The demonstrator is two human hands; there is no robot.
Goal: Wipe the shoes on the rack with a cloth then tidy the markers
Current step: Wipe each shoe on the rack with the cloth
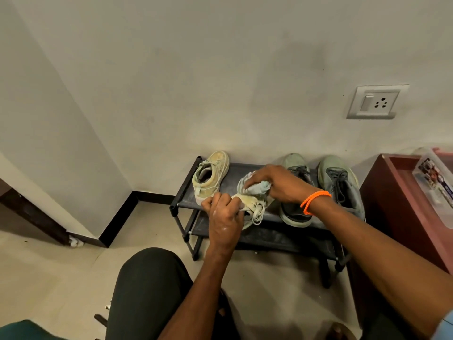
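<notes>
Head view | left hand (224, 217) grips beige shoe's (255, 209) heel end, tilted at rack (182, 192) front edge | right hand (277, 184) just beyond clutches cloth (257, 187) on its toe | risk: hard wiping twists shoe off rack, or nudges neighbouring grey shoe (294, 212).

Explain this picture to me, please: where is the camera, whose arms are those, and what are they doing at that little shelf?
No machine here: the single camera sits on a person's head, looking down at their own arms. The left hand grips a pale beige shoe at the front of a black shoe rack. The right hand, with an orange wristband, presses a light blue cloth onto it. Its beige partner and two grey-green sneakers also rest on the top shelf. A dark red cabinet stands on the right.
</notes>
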